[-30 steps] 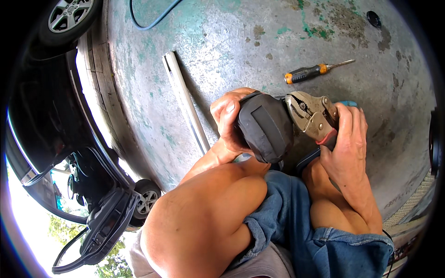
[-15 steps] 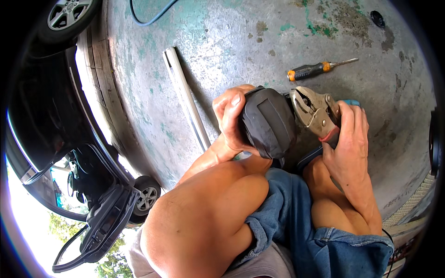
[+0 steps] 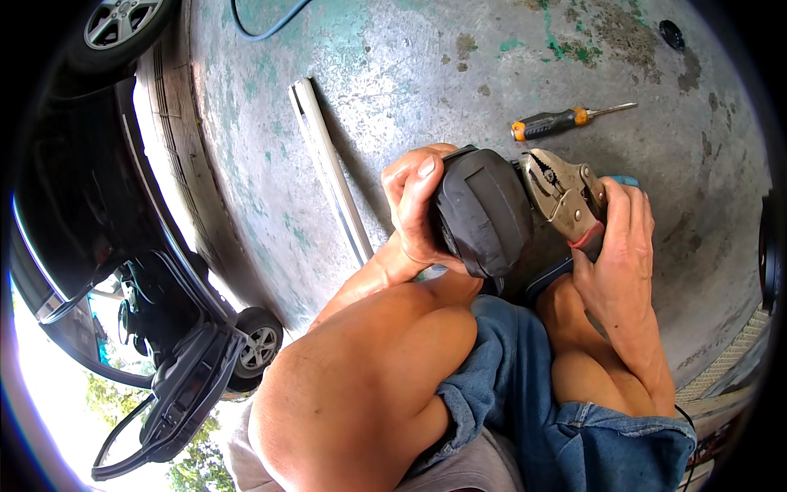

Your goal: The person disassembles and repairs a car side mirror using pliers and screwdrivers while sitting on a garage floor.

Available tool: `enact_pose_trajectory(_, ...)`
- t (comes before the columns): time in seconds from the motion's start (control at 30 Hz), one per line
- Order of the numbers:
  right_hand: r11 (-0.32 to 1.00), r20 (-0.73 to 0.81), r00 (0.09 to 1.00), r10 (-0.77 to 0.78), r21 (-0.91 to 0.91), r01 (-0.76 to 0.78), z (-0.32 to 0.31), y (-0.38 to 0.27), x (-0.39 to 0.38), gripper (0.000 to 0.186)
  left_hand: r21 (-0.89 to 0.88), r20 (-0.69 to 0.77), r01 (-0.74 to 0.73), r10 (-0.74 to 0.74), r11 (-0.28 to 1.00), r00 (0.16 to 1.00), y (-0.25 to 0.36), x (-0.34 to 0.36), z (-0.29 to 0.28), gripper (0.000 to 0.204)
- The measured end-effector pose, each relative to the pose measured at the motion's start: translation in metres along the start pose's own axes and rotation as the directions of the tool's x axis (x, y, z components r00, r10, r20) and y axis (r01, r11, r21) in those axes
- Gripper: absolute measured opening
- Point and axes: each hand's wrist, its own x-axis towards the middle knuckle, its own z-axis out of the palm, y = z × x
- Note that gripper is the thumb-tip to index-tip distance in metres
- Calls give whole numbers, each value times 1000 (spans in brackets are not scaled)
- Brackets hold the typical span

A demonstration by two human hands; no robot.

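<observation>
My left hand [image 3: 416,193] grips a bulky black plastic part [image 3: 485,211] with rounded edges and a raised rectangular panel; its far side and the fingertips behind it are hidden. In my right hand [image 3: 619,242] is a pair of locking pliers [image 3: 566,193], metal-jawed with a red-edged grip. The jaws point up and left, close beside the right side of the black part; whether they touch it I cannot tell. A little blue shows by my right fingers. Both hands are in front of my bent knees.
A black and orange screwdriver [image 3: 561,121] lies on the stained concrete floor [image 3: 410,90] beyond the pliers. Left of my hands lies a long pale metal bar [image 3: 329,168]. A blue hose [image 3: 266,39] and a small black cap [image 3: 671,34] are farther off. At left stands a black car [image 3: 78,213], door open.
The black part and my left hand have shifted slightly right and tipped a little. The pliers have moved slightly right too, still in my right hand.
</observation>
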Motion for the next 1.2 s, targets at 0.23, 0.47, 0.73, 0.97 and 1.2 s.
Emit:
enact_pose_trajectory(0.23,1000,-1,1000,25,1,-25,0,-1,1,71,101,-5,85,-85,991,996,10,-1,4,105)
enact_pose_trajectory(0.47,997,46,997,66,22,-67,2,1,1,69,114,59,92,-99,989,993,14,-3,-9,106)
enact_pose_trajectory(0.73,998,8,998,65,22,-65,11,6,-1,62,149,79,189,-202,971,976,25,8,-5,107)
enact_pose_trajectory(0.97,991,33,993,116,62,-118,11,4,-2,63,174,72,214,-230,961,971,30,9,-3,107)
enact_pose_trajectory(1.2,997,15,997,72,18,-73,5,2,-6,67,188,32,205,-215,961,976,34,10,-2,104)
